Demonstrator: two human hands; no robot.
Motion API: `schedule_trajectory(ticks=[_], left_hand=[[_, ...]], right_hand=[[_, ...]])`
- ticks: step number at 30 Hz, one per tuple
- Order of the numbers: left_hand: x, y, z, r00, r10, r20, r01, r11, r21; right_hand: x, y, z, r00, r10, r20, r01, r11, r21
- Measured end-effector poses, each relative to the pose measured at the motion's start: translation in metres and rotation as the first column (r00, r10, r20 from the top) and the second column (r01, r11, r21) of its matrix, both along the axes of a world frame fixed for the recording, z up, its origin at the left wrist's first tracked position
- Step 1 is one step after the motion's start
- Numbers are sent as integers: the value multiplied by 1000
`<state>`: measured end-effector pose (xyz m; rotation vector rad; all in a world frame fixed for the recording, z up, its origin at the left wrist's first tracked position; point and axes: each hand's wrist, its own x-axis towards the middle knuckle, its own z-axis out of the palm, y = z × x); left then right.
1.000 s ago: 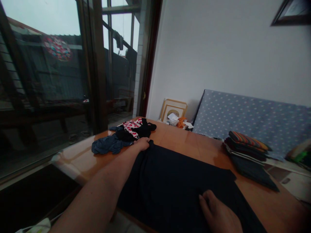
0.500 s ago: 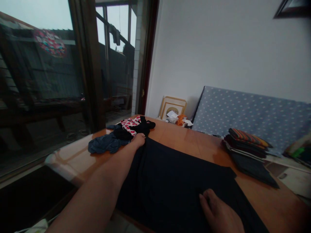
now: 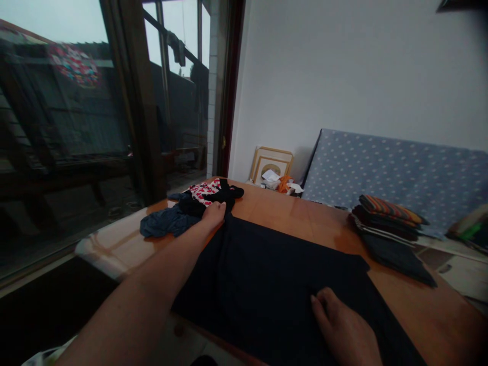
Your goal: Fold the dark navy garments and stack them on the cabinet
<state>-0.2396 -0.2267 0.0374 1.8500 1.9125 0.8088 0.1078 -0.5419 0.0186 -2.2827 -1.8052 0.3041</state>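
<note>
A dark navy garment [image 3: 282, 274] lies spread and folded over on the wooden table in front of me; its exact kind is hard to make out. With fingers closed, my left hand [image 3: 214, 213] grips its far left corner, slightly raised. My right hand [image 3: 345, 323] rests on the near right part of the garment, fingers curled and pinching the cloth. Just beyond my left hand sits a loose heap of clothes, with a blue-grey piece [image 3: 168, 222] and a black piece with a red-and-white print [image 3: 204, 192].
A stack of folded clothes [image 3: 392, 218], striped on top, stands at the table's right. Behind it leans a grey-blue dotted panel [image 3: 381, 168]. Gold frames [image 3: 272, 160] stand by the wall beyond the wooden table [image 3: 305, 216]. Glass doors [image 3: 80, 117] are at left.
My left hand has shifted slightly back and left, and the garment's near left edge has moved left with it. My right hand stays nearly in place. The view has tilted slightly.
</note>
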Motion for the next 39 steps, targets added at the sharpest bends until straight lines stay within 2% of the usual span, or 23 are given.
schedule_trajectory(ticks=[3,6,11,15,20,25,27,29,32,36,39], left_hand=[[-2,-9,-7,1000,0,15,0,1000,6],[1,-15,-15,995,-5,100,8,1000,-28],[6,-17,-17,976,-40,214,52,997,-53],[2,-14,-19,979,-19,203,28,999,-42],[-1,-10,-24,992,-4,123,6,1000,-15],[1,-16,-17,998,-61,20,59,996,70],[4,-21,-13,992,-118,-36,122,982,144],[5,-25,-11,963,-212,-168,242,951,191],[2,-28,-17,873,-308,-378,376,919,118],[-8,-25,-28,856,-306,-417,344,939,17],[-9,-21,-29,838,-321,-442,349,937,-19]], right_hand=[[0,0,1,1000,7,-1,-7,1000,-5],[0,-1,1,1000,9,12,-9,1000,-9],[-2,-2,3,1000,2,21,-2,1000,-12],[-2,-1,3,999,0,34,0,1000,5],[-2,-1,3,1000,2,23,-2,1000,-1],[-2,0,4,1000,-5,25,5,1000,-7],[-3,0,5,1000,-8,14,8,1000,-19],[-3,-1,5,1000,-14,11,14,1000,-25],[-3,-2,6,1000,-15,20,15,1000,-13],[-4,-3,7,1000,0,15,0,1000,-4],[-5,-1,7,1000,-2,22,2,1000,3]])
